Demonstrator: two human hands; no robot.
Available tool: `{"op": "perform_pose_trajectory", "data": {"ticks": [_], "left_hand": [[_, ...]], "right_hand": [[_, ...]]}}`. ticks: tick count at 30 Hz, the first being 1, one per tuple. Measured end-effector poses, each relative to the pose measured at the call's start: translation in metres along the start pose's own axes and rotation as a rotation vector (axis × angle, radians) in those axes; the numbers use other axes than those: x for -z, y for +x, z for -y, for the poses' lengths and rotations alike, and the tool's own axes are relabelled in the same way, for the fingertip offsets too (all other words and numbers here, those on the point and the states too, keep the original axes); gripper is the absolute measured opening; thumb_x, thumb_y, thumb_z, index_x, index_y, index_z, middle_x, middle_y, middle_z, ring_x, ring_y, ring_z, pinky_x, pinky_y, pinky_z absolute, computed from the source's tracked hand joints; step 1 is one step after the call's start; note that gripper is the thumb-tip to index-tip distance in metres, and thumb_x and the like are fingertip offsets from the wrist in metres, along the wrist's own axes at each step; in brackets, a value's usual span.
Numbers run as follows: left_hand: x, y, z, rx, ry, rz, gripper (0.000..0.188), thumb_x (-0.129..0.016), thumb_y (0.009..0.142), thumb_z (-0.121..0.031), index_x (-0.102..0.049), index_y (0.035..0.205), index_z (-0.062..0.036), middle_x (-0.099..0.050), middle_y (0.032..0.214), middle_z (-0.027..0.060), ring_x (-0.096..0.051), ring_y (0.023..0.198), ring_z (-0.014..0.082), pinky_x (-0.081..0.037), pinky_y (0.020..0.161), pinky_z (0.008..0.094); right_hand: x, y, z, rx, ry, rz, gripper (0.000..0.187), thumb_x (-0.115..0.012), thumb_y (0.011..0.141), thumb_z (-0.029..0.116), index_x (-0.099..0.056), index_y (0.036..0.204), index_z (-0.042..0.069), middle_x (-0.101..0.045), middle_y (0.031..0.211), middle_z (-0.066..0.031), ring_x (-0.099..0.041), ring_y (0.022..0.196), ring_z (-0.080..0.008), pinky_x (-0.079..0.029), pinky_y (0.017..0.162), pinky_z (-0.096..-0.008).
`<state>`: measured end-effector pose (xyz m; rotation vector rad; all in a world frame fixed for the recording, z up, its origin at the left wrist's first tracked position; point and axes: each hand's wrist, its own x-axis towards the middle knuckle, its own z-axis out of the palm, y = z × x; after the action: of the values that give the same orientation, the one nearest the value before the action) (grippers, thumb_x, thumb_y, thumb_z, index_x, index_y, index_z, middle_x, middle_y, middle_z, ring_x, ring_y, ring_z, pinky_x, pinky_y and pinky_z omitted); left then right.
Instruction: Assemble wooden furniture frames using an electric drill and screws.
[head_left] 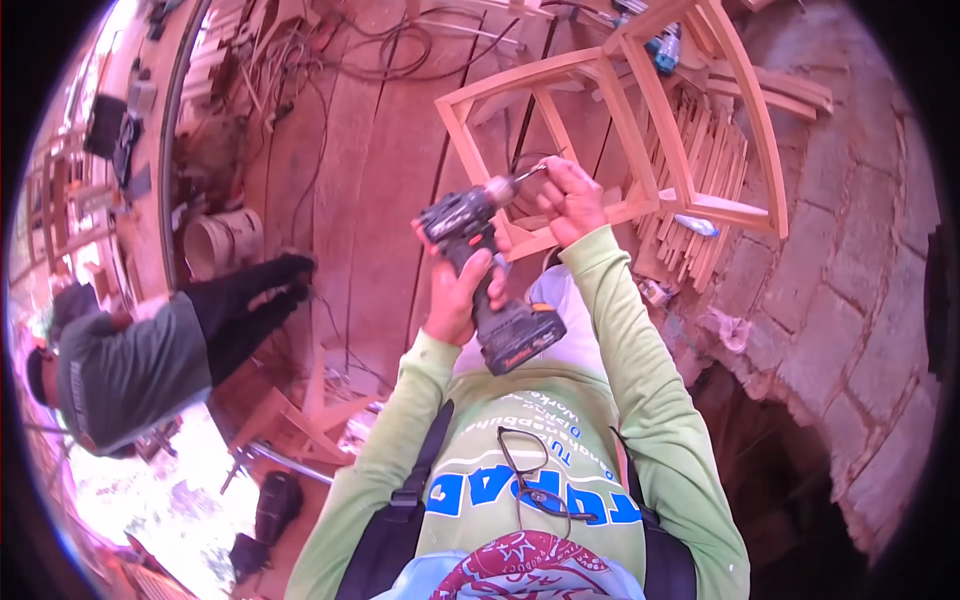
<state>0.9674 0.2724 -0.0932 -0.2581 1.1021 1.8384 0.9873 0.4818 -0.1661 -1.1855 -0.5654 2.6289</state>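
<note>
My left hand (458,292) is wrapped round the grip of a black cordless drill (478,236), its battery pack pointing down toward me. The drill's chuck faces up and to the right, with a thin drill bit (529,173) sticking out of it. My right hand (573,198) pinches the bit near its tip with thumb and forefinger. Just beyond my hands stands a light wooden chair frame (622,130). Whether either hand touches the frame, I cannot tell.
Several wooden strips (700,180) lie stacked beside a stone block wall (845,230) on the right. Cables (400,50) curl over the plank floor. To the left, another person (135,370) bends near a white bucket (222,243). A blue-green power tool (664,48) rests behind the frame.
</note>
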Motion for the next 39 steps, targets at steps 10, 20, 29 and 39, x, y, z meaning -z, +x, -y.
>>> {"op": "perform_pose_trajectory", "data": {"ticks": [10, 20, 29, 39], "left_hand": [[-0.047, 0.114, 0.086, -0.045, -0.443, -0.161, 0.031, -0.065, 0.102, -0.022, -0.056, 0.122, 0.0016, -0.057, 0.090, 0.0044, -0.055, 0.069, 0.0108, -0.049, 0.056, 0.0265], [-0.040, 0.298, 0.208, -0.050, -0.755, -0.220, 0.025, -0.064, 0.103, -0.021, -0.059, 0.121, -0.0044, -0.061, 0.100, 0.0066, -0.053, 0.069, 0.0122, -0.048, 0.060, 0.0286], [-0.012, 0.391, 0.246, -0.217, -0.910, -0.210, 0.024, -0.063, 0.104, -0.019, -0.055, 0.119, -0.0026, -0.061, 0.106, 0.0057, -0.055, 0.067, 0.0113, -0.048, 0.055, 0.0292], [-0.017, 0.419, 0.254, -0.206, -0.937, -0.194, 0.023, -0.062, 0.104, -0.018, -0.055, 0.119, -0.0023, -0.061, 0.105, 0.0059, -0.056, 0.067, 0.0117, -0.048, 0.054, 0.0298]], "right_hand": [[0.076, 0.128, 0.072, -0.166, -0.332, 0.087, 0.015, -0.061, 0.104, 0.016, -0.067, 0.109, 0.003, -0.074, 0.102, -0.0098, -0.031, 0.048, -0.0040, -0.028, 0.047, -0.0235], [0.146, 0.313, 0.098, -0.261, -0.733, -0.023, 0.013, -0.056, 0.105, 0.019, -0.066, 0.108, 0.011, -0.074, 0.103, -0.0027, -0.042, 0.059, -0.0058, -0.034, 0.053, -0.0223], [0.167, 0.400, 0.098, -0.196, -0.834, -0.046, 0.013, -0.058, 0.105, 0.016, -0.066, 0.105, 0.005, -0.073, 0.100, -0.0075, -0.043, 0.058, -0.0075, -0.035, 0.054, -0.0234], [0.168, 0.421, 0.110, -0.235, -0.815, -0.039, 0.012, -0.052, 0.108, 0.016, -0.058, 0.107, 0.005, -0.070, 0.100, -0.0084, -0.028, 0.049, -0.0066, -0.029, 0.048, -0.0248]]}}
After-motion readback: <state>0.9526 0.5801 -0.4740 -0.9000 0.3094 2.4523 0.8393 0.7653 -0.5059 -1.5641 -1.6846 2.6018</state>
